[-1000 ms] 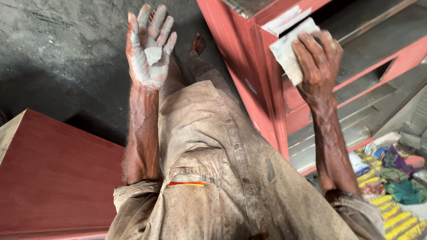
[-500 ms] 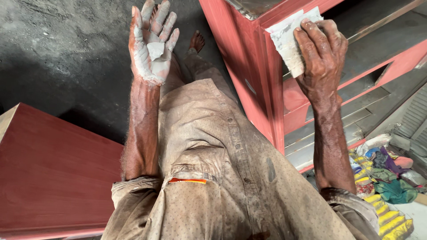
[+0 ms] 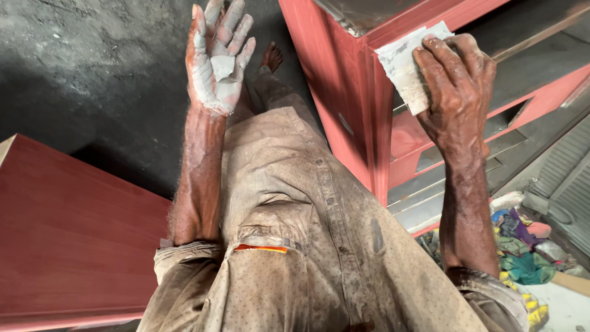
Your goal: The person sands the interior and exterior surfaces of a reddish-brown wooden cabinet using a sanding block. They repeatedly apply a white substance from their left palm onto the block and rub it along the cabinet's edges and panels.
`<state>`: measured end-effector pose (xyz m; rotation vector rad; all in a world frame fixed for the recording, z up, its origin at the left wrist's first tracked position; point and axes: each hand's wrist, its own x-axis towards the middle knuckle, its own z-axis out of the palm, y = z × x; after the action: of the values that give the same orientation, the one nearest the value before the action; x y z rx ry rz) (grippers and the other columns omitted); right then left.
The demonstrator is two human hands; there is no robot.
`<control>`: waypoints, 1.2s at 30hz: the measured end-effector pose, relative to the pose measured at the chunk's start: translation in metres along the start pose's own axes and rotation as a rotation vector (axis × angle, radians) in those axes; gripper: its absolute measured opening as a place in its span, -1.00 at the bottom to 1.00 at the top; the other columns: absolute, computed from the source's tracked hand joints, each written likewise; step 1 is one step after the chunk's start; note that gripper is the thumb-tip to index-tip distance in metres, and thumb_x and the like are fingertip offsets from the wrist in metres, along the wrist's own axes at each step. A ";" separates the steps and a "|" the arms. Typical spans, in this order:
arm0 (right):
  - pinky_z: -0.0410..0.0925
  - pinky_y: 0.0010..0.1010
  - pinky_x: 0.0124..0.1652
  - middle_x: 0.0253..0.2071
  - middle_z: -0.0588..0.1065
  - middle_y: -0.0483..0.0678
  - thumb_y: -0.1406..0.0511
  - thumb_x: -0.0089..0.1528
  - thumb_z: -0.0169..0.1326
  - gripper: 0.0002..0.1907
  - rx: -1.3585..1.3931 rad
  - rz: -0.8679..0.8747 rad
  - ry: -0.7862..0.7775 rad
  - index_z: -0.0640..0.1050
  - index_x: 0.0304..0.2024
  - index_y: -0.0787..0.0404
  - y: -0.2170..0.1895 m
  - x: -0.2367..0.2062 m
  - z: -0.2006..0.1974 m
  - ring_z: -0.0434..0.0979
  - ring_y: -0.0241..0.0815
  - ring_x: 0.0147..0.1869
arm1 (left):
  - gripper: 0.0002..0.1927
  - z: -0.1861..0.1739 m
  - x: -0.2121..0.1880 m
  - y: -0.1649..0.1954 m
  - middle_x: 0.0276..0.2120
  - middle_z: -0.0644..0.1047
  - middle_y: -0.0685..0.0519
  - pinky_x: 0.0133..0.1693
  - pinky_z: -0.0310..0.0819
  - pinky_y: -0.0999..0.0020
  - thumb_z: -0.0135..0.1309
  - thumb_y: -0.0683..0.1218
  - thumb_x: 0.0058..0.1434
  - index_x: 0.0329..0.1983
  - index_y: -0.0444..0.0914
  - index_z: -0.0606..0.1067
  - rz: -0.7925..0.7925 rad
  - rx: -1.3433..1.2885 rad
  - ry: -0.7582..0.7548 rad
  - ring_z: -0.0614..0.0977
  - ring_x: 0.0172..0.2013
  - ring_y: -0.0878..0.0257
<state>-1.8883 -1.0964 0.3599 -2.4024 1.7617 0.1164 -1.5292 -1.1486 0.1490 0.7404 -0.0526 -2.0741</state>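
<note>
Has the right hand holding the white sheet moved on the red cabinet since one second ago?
Yes. The right hand with the white sheet slid slightly toward the red cabinet's front corner edge.

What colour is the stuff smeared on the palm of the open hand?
Pale grey-white paste coats the left hand, seen in the head view.

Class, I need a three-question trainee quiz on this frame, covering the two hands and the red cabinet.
1. True or false: the left hand is closed in a fist.
2. What does the right hand press against the red cabinet?
A. a brush
B. a pale sheet of sandpaper
C. a hammer
3. What coats the left palm?

Key
1. False: it is open, fingers spread.
2. B: the sheet lies flat on the cabinet's front edge.
3. Pale grey paste.
</note>
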 end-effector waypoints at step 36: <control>0.32 -0.09 0.09 0.19 0.59 -0.08 0.40 0.12 0.34 -0.52 -0.166 -0.004 -0.344 0.66 0.12 0.11 -0.010 0.029 -0.043 0.45 -0.05 0.33 | -0.32 -0.030 -0.006 -0.011 0.54 0.24 -0.03 0.50 0.06 0.12 -0.14 0.27 0.60 0.63 -0.12 0.15 0.034 -0.130 -0.045 0.25 0.55 0.04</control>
<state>-1.8716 -1.1287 0.3986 -2.3170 1.6418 0.6565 -1.5196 -1.1300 0.1244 0.6103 0.0439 -2.0406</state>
